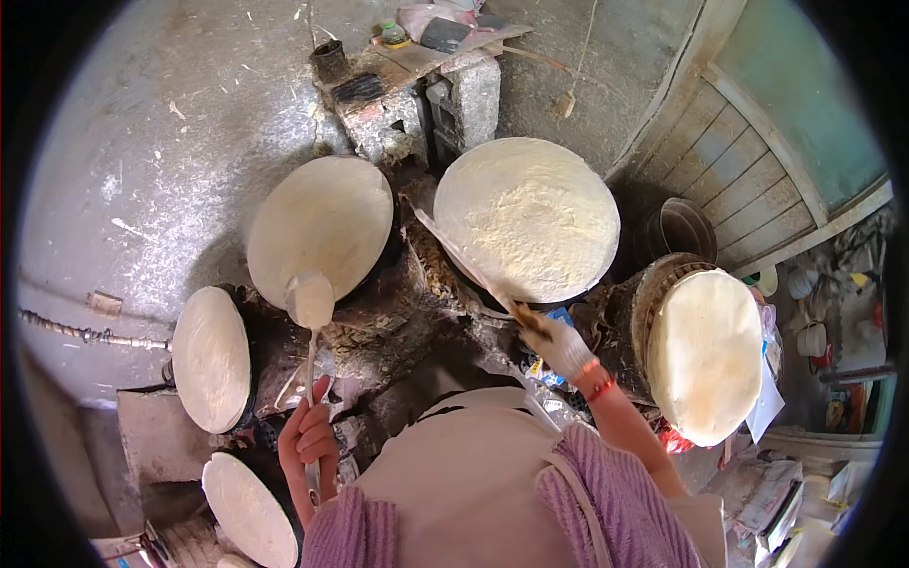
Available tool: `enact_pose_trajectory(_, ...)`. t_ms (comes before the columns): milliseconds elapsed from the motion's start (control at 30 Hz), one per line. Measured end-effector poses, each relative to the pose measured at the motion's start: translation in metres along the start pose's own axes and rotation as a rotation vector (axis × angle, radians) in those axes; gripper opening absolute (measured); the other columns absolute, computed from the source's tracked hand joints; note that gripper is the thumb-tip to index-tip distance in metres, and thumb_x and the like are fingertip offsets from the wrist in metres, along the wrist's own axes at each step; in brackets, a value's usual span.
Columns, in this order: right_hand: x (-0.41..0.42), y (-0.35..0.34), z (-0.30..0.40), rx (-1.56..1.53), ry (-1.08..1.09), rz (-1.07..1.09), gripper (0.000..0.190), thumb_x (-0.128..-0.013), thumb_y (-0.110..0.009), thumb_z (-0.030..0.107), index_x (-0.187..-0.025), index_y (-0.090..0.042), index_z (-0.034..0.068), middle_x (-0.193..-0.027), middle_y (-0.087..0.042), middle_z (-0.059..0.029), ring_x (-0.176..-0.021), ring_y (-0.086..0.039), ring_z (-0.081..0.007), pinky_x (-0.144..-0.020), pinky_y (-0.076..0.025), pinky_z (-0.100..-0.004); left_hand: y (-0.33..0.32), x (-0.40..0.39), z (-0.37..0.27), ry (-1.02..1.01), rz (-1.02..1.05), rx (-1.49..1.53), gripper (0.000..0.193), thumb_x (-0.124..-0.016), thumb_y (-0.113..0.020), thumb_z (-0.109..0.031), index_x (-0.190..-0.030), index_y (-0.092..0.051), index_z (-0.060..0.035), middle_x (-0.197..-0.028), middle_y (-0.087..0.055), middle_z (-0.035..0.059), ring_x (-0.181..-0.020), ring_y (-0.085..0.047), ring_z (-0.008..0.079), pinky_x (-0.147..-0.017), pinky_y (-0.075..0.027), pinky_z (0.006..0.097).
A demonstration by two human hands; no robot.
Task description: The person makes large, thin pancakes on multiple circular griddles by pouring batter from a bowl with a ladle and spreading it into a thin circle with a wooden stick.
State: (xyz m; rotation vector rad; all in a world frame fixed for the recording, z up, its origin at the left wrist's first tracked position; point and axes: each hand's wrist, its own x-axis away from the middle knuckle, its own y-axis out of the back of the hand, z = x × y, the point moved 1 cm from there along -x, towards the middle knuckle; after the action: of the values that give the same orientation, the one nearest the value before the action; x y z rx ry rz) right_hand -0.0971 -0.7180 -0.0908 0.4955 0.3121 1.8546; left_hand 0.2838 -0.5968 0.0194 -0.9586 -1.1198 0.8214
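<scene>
My left hand (309, 434) grips the handle of a metal ladle (310, 302), whose batter-coated bowl is at the lower edge of a round griddle spread with pale batter (323, 227). In my right hand (557, 346), which wears a white glove, is a long batter-coated scraper (469, 261). The scraper slants up and left beside a second round griddle, which bears a pale, rough-textured batter sheet (529, 216). Whether the scraper touches that griddle's edge, I cannot tell.
More round griddles with pale sheets stand at left (211, 361) and lower left (250, 510). Thin flatbreads (706, 355) lie on a round stand at right. Behind the griddles, concrete blocks (465, 99) hold a board with a jar (393, 34). A dark bucket (678, 231) stands by the door.
</scene>
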Motion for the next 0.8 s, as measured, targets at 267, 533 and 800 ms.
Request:
enact_pose_trajectory(267, 0.050, 0.040, -0.083, -0.614, -0.256, -0.583, 0.044, -0.097, -0.054, 0.009, -0.138, -0.045, -0.003, -0.128, -0.057, -0.0066, -0.111, -0.053, -0.0101, -0.094, -0.043, -0.0235, -0.009, -0.010, 0.001, -0.028, -0.123, -0.092, 0.044, -0.105, -0.031, -0.018, -0.143, -0.030, 0.0043, -0.070, -0.037, -0.0005, -0.045, -0.033, 0.0043, -0.035, -0.034, 0.0194)
enact_pose_trajectory(533, -0.063, 0.051, -0.033, -0.261, -0.275, -0.240, 0.048, -0.093, -0.060, 0.016, -0.138, -0.049, 0.004, -0.101, -0.064, -0.0025, -0.073, -0.053, -0.0061, -0.062, -0.046, -0.0210, -0.002, -0.020, -0.014, 0.040, -0.132, -0.045, 0.044, -0.105, -0.030, -0.019, -0.144, -0.029, 0.0035, -0.070, -0.036, -0.0009, -0.044, -0.032, 0.0039, -0.035, -0.032, 0.0187)
enact_pose_trajectory(800, -0.028, -0.015, -0.018, -0.005, -0.227, -0.086, 0.048, -0.089, -0.064, 0.024, -0.131, -0.053, 0.004, -0.108, -0.066, -0.0201, -0.101, -0.062, -0.0181, -0.090, -0.047, -0.0300, 0.005, -0.001, -0.037, 0.031, -0.073, -0.043, 0.044, -0.105, -0.030, -0.018, -0.144, -0.029, 0.0035, -0.070, -0.035, -0.0008, -0.044, -0.032, 0.0039, -0.036, -0.032, 0.0187)
